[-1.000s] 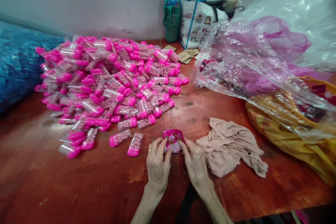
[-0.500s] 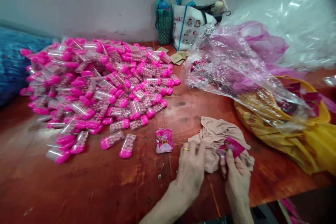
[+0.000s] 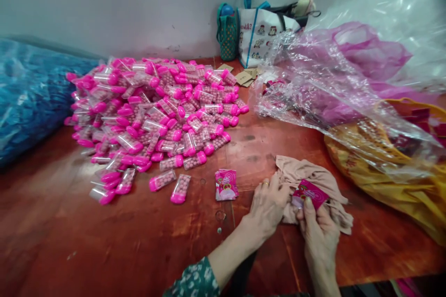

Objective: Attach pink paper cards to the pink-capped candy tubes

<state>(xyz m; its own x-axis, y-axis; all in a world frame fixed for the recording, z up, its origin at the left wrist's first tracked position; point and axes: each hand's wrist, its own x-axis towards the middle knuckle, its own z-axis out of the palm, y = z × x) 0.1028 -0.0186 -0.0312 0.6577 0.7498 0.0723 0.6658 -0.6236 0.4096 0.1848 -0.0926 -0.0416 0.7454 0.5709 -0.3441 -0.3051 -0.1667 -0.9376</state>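
Note:
My right hand (image 3: 320, 229) is closed on a small pink printed packet (image 3: 312, 193), thumb on its face, above a crumpled beige cloth (image 3: 303, 169). Just to the left, my left hand (image 3: 268, 206), with a ring on one finger, lies at the cloth's left edge. Its fingers are bent and loosely apart, with their tips near the packet; I see nothing held in them. A short stack of similar pink packets (image 3: 226, 185) rests on the table left of that hand.
A large heap of pink-capped clear tubes filled with small beads (image 3: 156, 116) covers the left-centre table (image 3: 139, 250). A blue plastic bag (image 3: 31, 97) borders it. Clear plastic (image 3: 313, 88) and a yellow bag (image 3: 362, 181) lie right. A white tote (image 3: 258, 37) stands behind.
The view has shifted, so the table's contents appear farther right. My left hand has moved rightward over the cloth, closer to the packet in my right hand.

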